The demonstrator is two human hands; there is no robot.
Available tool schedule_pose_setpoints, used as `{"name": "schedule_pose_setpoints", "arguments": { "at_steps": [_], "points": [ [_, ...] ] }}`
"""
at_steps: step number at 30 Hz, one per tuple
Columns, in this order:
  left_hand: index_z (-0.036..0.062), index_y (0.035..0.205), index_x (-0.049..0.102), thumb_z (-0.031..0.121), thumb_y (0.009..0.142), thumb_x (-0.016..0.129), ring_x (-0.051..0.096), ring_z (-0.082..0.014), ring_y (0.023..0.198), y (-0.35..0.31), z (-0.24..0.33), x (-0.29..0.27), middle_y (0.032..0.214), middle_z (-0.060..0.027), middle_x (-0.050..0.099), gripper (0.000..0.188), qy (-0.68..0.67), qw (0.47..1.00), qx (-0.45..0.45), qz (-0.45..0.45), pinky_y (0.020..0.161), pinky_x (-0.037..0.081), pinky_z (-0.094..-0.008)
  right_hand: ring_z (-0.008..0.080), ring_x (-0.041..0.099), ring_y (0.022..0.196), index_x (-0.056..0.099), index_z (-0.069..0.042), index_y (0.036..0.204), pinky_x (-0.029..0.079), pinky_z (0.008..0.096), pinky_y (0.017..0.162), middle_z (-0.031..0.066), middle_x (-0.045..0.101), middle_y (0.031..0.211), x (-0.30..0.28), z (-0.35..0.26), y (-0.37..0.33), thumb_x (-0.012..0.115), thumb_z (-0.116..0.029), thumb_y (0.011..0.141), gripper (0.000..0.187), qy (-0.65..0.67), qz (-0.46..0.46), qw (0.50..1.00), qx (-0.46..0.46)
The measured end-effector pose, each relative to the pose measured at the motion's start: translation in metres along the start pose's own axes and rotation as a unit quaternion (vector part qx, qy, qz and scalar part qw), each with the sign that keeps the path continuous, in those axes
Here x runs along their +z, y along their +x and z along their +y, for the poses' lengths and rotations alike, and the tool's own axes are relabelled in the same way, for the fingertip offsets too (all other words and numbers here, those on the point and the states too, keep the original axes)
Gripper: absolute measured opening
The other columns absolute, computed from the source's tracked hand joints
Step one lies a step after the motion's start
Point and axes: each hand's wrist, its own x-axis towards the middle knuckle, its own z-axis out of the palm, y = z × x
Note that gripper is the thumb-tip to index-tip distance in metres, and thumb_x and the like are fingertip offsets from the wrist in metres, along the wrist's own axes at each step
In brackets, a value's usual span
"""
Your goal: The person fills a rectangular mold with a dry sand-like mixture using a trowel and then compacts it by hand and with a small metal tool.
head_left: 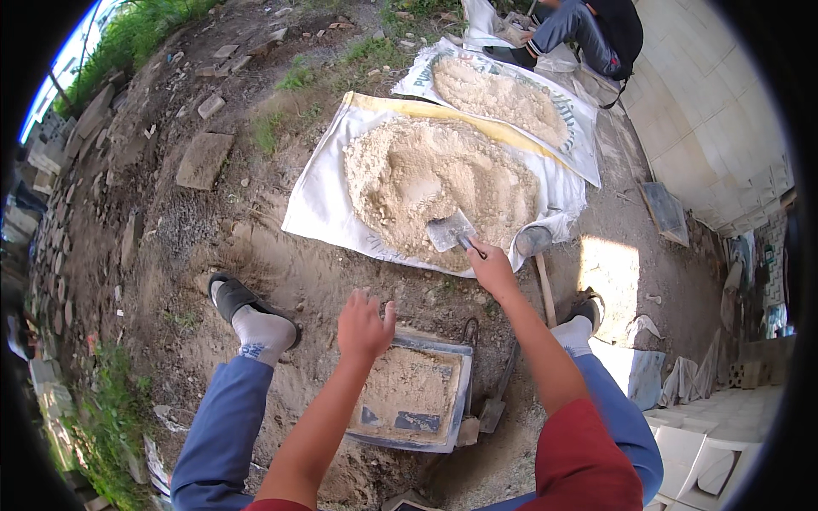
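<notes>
My right hand [494,268] grips the dark handle of a trowel [452,230] with a flat, squarish grey blade. The blade rests at the near side of a pile of pale sandy material [400,187], which is heaped on a white woven sack [311,200]. Over the far left corner of a shallow rectangular tray [464,375], my left hand [366,324] hovers with its fingers slightly apart and nothing in them. Inside the tray lies a layer of the same pale material [400,383], with two dark patches showing near its close edge.
Right of the sack lies a mallet [534,241] with a wooden handle. A long-handled metal tool [492,415] rests beside the tray. Behind is a second sack with a pile [503,94]; another person [588,34] sits beyond. A block wall [707,102] borders the right; a flat stone [204,160] lies left.
</notes>
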Motion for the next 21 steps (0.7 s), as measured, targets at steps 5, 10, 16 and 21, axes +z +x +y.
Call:
{"name": "schedule_pose_setpoints", "arguments": {
  "at_steps": [5,10,16,21],
  "points": [
    [0.0001,0.095,0.067,0.032,0.100,0.061,0.060,-0.0417,0.119,0.001,-0.001,0.002,0.126,-0.0224,0.066,0.033,-0.013,0.998,0.031,0.046,0.099,0.050,-0.0498,0.0370,0.071,0.114,0.071,-0.007,0.134,0.054,0.0387,0.098,0.0246,0.074,0.119,0.029,-0.011,0.031,0.065,-0.032,0.098,0.044,0.029,0.013,0.999,0.000],
    [0.0001,0.096,0.067,0.031,0.099,0.061,0.061,-0.0421,0.117,0.006,0.005,0.006,0.125,-0.0223,0.066,0.031,-0.019,0.998,0.037,0.045,0.098,0.050,-0.0501,0.0252,0.055,0.079,0.069,-0.009,0.137,0.043,0.0352,0.071,0.0121,0.061,0.093,0.044,-0.017,0.090,0.066,-0.032,0.100,0.044,0.062,-0.015,0.997,0.050],
    [-0.0004,0.096,0.069,0.028,0.098,0.062,0.062,-0.0419,0.115,0.001,-0.003,-0.006,0.122,-0.0223,0.067,0.029,-0.005,1.000,0.016,0.017,0.096,0.052,-0.0495,0.0090,0.034,0.039,0.065,-0.015,0.129,0.030,0.0303,0.042,-0.0051,0.042,0.057,0.030,-0.030,0.065,0.066,-0.037,0.104,0.034,0.443,-0.117,0.866,0.202],
    [-0.0005,0.095,0.069,0.027,0.097,0.063,0.062,-0.0410,0.114,0.006,0.006,-0.002,0.121,-0.0218,0.067,0.029,-0.029,0.998,0.035,0.044,0.096,0.051,-0.0495,0.0065,0.029,0.041,0.044,-0.020,0.090,0.024,0.0268,0.044,-0.0066,0.040,0.060,-0.001,-0.034,0.088,0.064,-0.040,0.105,0.032,0.629,-0.220,0.700,0.257]
  ]
}}
